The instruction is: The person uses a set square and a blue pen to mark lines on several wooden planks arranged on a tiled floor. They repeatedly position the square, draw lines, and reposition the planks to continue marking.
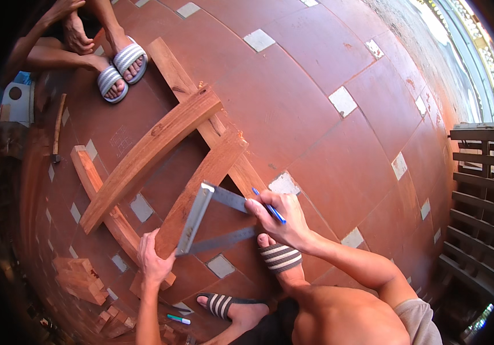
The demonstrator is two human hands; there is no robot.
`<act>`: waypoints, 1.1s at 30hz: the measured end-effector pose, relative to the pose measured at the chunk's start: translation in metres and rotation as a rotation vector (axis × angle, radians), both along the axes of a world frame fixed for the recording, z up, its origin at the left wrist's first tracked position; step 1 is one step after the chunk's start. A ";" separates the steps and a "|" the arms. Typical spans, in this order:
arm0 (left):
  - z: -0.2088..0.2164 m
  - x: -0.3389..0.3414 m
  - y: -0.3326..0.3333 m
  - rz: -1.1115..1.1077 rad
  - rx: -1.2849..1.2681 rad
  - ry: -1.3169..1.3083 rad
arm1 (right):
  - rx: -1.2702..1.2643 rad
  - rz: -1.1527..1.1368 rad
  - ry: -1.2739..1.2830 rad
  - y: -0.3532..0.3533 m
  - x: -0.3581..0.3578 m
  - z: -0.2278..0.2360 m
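Striped sandal (280, 257) sits just below the steel square (212, 221). Left hand (154, 259) clamps the slanted wood piece (201, 184) by the square's corner; right hand (281, 217) pinches a blue pen (268, 206) on the blade. Layout looks barely begun, no line visible yet.

Open-air woodworking yard: timber beams (149, 150), offcuts (80, 279), tiled floor (316, 103).

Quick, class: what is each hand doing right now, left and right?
Left hand: closed on the end of the wooden plank, steadying the metal square.
Right hand: holding a blue pen, fingers on the square.
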State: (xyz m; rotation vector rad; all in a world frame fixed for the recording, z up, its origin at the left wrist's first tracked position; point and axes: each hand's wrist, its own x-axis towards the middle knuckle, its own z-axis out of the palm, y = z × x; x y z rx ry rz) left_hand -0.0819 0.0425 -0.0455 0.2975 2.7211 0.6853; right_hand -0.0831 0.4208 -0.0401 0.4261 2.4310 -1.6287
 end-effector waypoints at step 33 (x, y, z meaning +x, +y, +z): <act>-0.001 -0.135 0.130 0.111 0.286 -0.182 | 0.013 -0.116 0.086 -0.005 -0.023 -0.026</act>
